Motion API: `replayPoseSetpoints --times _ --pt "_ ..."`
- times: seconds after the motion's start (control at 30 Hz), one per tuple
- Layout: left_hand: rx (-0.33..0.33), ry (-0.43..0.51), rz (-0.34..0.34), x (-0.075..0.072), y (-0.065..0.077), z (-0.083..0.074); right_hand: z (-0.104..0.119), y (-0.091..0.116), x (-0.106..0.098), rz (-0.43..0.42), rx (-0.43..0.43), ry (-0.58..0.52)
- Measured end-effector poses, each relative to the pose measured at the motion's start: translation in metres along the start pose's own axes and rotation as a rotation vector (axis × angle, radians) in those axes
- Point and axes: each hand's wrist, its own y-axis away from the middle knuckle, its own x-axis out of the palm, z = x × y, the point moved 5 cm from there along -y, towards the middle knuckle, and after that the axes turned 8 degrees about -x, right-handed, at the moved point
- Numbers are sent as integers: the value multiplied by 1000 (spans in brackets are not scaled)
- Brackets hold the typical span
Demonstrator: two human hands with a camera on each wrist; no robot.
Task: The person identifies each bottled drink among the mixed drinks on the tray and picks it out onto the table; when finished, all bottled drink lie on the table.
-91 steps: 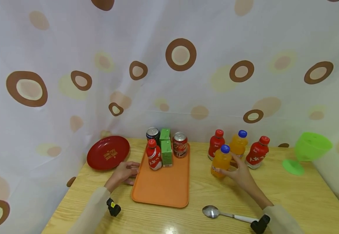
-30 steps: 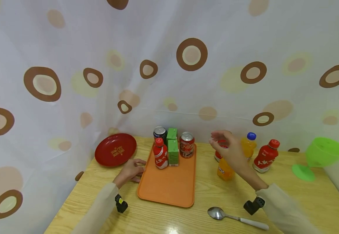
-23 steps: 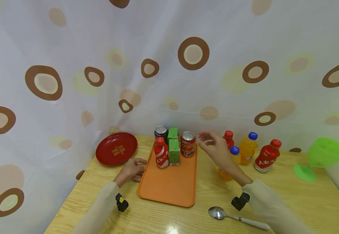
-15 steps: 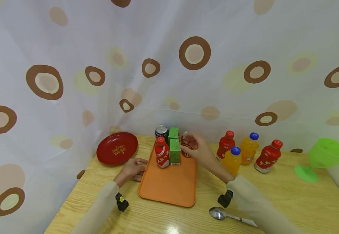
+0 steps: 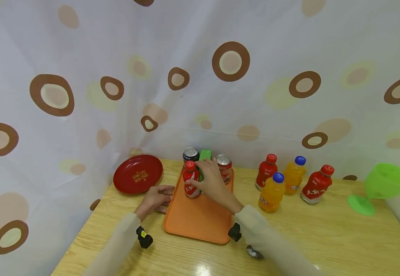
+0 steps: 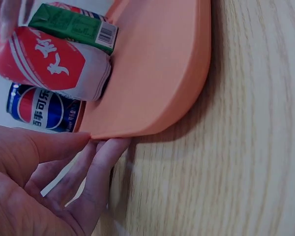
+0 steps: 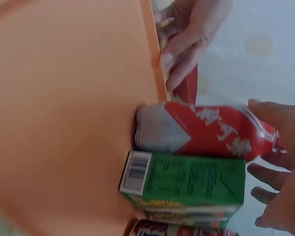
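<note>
A red-and-white drink bottle (image 5: 190, 180) stands upright on the orange tray (image 5: 198, 222). My right hand (image 5: 213, 184) is around its upper part, thumb in front and fingers spread behind. In the right wrist view the thumb lies close to the bottle's shoulder, with the other fingers apart from it. Thumb above and fingers below, my left hand (image 6: 29, 182) pinches the tray's left rim. Also on the tray are a blue Pepsi can (image 6: 39, 107), a green drink carton (image 7: 191, 179) with another behind it, and a red cola can (image 5: 224, 168).
Right of the tray stand two orange drink bottles (image 5: 272, 195) with blue caps and two red bottles (image 5: 317, 185). Farther right is a green goblet (image 5: 387, 182). A dark red plate (image 5: 127, 168) leans at the left. The right sleeve partly covers a spoon (image 5: 254, 252).
My right hand has let go of the front orange bottle and moved left, past the red cola can, to the red-and-white bottle. The left hand stays at the tray's rim.
</note>
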Motion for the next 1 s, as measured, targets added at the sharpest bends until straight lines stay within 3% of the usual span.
replayPoseSetpoints --times 0.1,0.27,0.5,0.7,0.8,1.0 --pt "21 1 3 2 0 -2 0 -1 8 8 6 55" --pt "-3 9 30 4 1 -1 4 4 12 30 -3 150" --pt "4 0 21 2 0 -4 23 10 8 69 -91 130" --pt "1 -14 10 3 0 -3 39 31 7 100 -128 155" --pt "-10 -16 -1 4 0 -1 42 44 5 90 -116 101" --pt "0 -24 28 0 4 -1 36 68 -1 73 39 -137"
